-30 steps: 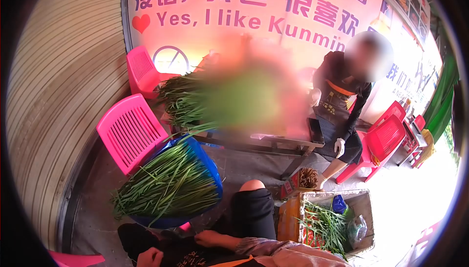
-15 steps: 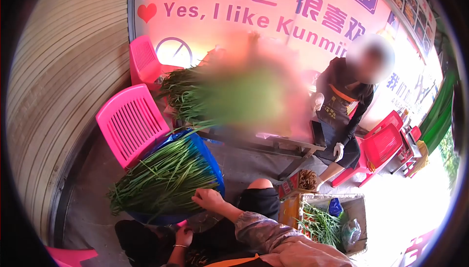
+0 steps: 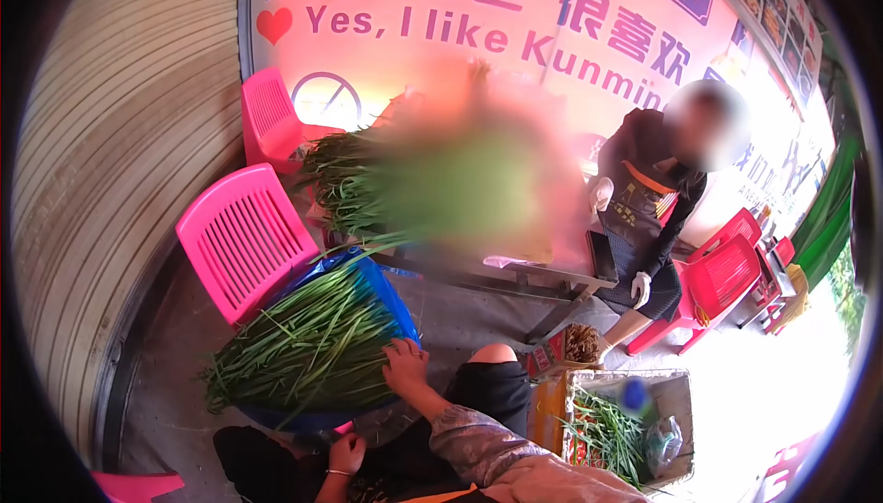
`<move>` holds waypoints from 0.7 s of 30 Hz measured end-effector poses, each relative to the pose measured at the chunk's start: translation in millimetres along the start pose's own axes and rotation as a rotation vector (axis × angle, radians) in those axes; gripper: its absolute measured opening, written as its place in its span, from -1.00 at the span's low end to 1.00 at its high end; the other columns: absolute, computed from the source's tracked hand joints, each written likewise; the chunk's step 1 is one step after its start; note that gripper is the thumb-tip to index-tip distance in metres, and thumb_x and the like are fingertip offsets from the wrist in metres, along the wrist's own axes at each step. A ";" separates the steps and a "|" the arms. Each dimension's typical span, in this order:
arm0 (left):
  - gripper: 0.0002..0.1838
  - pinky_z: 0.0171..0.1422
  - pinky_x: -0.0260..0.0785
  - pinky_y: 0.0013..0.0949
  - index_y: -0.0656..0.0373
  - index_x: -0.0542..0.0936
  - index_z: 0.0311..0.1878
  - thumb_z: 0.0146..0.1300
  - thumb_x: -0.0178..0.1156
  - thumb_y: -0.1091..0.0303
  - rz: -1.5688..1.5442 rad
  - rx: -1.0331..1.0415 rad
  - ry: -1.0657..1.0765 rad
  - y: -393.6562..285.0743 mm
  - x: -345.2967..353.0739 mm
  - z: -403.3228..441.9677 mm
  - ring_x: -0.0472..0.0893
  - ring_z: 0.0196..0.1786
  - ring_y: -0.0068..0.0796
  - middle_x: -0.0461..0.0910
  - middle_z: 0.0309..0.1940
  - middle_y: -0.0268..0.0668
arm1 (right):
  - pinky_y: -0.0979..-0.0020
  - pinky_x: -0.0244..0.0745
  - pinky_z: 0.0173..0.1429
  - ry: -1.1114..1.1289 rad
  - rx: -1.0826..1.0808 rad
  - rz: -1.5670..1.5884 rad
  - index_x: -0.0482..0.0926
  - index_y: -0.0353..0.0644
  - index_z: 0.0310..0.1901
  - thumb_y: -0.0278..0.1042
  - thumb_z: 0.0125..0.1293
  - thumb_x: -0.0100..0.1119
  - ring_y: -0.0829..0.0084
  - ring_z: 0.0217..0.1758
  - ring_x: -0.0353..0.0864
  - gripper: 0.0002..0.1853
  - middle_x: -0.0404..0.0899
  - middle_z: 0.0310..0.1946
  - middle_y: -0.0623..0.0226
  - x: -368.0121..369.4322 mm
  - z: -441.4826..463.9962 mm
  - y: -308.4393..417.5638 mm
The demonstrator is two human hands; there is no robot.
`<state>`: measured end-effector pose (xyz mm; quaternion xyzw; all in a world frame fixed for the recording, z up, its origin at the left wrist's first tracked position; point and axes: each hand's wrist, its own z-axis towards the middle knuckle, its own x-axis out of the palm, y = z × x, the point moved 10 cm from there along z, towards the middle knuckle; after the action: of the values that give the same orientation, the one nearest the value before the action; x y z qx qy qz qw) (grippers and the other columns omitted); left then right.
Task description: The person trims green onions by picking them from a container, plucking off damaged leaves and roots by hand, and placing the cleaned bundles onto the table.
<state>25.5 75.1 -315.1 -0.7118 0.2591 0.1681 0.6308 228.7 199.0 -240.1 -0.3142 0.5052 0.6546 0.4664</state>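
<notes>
A large heap of long, thin green stalks (image 3: pixel 303 337), like chives, lies on a blue plastic bag (image 3: pixel 391 296) in front of a pink chair. At the heap's right edge is my right hand (image 3: pixel 406 367), its fingers extended over the bag's rim and the stalk ends. No stalk visibly sits in its grip. Low over my lap rests my left hand (image 3: pixel 347 454), a bracelet on its wrist. Its fingers are curled in, and whatever may be inside them is hidden.
Pink chairs (image 3: pixel 246 241) stand at the left. More greens (image 3: pixel 345 181) cover a table, partly blurred. A person (image 3: pixel 644 200) in white gloves sits across at the right. By my knee are a foam box (image 3: pixel 685 411) with green stalks and a carton (image 3: pixel 543 356) of brown pieces.
My right hand has moved slightly right and up along the heap's edge, its fingers now reaching out. My left hand stays low by my lap, having shifted little.
</notes>
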 end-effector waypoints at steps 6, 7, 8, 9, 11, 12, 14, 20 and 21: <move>-0.74 -0.41 0.36 -0.26 0.22 0.56 -0.50 0.10 0.16 0.20 -0.085 0.027 -0.100 -0.1 -11.9 -5.1 0.56 -0.54 -0.19 0.53 -0.62 -0.09 | 0.14 0.15 0.15 -0.008 0.039 -0.012 0.54 0.11 -0.06 -0.32 -0.02 0.24 0.31 0.17 0.34 -0.61 0.43 0.04 0.44 -7.5 -6.1 -18.1; -0.73 -0.43 0.34 -0.27 0.22 0.55 -0.52 0.10 0.17 0.20 -0.104 0.021 -0.119 -2.9 -13.9 -5.1 0.55 -0.57 -0.23 0.52 -0.64 -0.10 | 0.15 0.17 0.14 0.001 0.033 0.009 0.54 0.11 -0.06 -0.33 -0.02 0.23 0.31 0.14 0.36 -0.61 0.44 0.01 0.44 -6.5 -7.1 -19.7; -0.72 -0.45 0.31 -0.28 0.22 0.55 -0.53 0.10 0.18 0.19 -0.101 -0.005 -0.108 -2.9 -13.6 -5.0 0.51 -0.60 -0.27 0.50 -0.66 -0.12 | 0.15 0.22 0.10 0.011 0.064 0.012 0.52 0.10 -0.06 -0.34 -0.01 0.22 0.29 0.10 0.40 -0.61 0.44 -0.01 0.41 -3.8 -7.4 -25.1; -0.72 -0.47 0.29 -0.29 0.22 0.54 -0.55 0.10 0.19 0.19 -0.099 -0.030 -0.099 -3.3 -14.2 -4.1 0.48 -0.63 -0.32 0.48 -0.68 -0.13 | 0.14 0.26 0.07 0.019 0.094 0.015 0.51 0.09 -0.05 -0.34 0.00 0.21 0.26 0.06 0.43 -0.61 0.45 -0.04 0.38 -0.4 -6.5 -31.0; -0.70 -0.51 0.24 -0.31 0.23 0.52 -0.57 0.10 0.21 0.19 -0.099 -0.042 -0.092 -10.5 -18.2 -4.6 0.41 -0.66 -0.38 0.44 -0.72 -0.17 | 0.13 0.34 0.00 0.002 0.157 0.078 0.49 0.07 -0.05 -0.35 0.02 0.19 0.19 -0.01 0.48 -0.62 0.47 -0.09 0.32 7.9 -5.0 -46.1; -0.70 -0.52 0.22 -0.31 0.23 0.51 -0.58 0.10 0.21 0.19 -0.102 -0.029 -0.095 -18.7 -21.5 -6.9 0.38 -0.68 -0.40 0.42 -0.74 -0.18 | 0.12 0.37 -0.03 -0.024 0.189 0.138 0.48 0.05 -0.05 -0.36 0.03 0.18 0.16 -0.05 0.49 -0.63 0.48 -0.11 0.28 7.8 -3.8 -52.4; -0.69 -0.53 0.19 -0.33 0.23 0.48 -0.61 0.10 0.22 0.21 -0.102 0.016 -0.103 -26.6 -25.1 -7.0 0.35 -0.69 -0.42 0.39 -0.76 -0.21 | 0.11 0.41 -0.07 -0.032 0.241 0.200 0.47 0.02 -0.05 -0.36 0.05 0.17 0.10 -0.10 0.51 -0.64 0.49 -0.15 0.21 11.8 -2.9 -61.8; -0.70 -0.53 0.19 -0.38 0.22 0.45 -0.64 0.12 0.18 0.26 -0.174 0.064 -0.143 2.7 -14.9 -2.4 0.35 -0.68 -0.52 0.36 -0.78 -0.24 | 0.11 0.42 -0.08 -0.016 0.274 0.253 0.48 -0.03 -0.11 -0.32 0.08 0.18 0.10 -0.14 0.51 -0.70 0.50 -0.22 0.15 7.2 -5.4 -65.6; -0.71 -0.53 0.19 -0.39 0.21 0.46 -0.63 0.13 0.15 0.27 -0.201 0.033 -0.139 5.8 -14.3 -2.0 0.36 -0.67 -0.54 0.36 -0.78 -0.26 | 0.12 0.42 -0.08 -0.031 0.280 0.280 0.49 -0.04 -0.12 -0.31 0.08 0.19 0.11 -0.14 0.51 -0.71 0.50 -0.22 0.16 7.1 -6.2 -66.4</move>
<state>10.3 74.9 -311.4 -0.7105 0.1447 0.1487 0.6724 287.4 198.8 -272.7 -0.1629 0.6228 0.6412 0.4177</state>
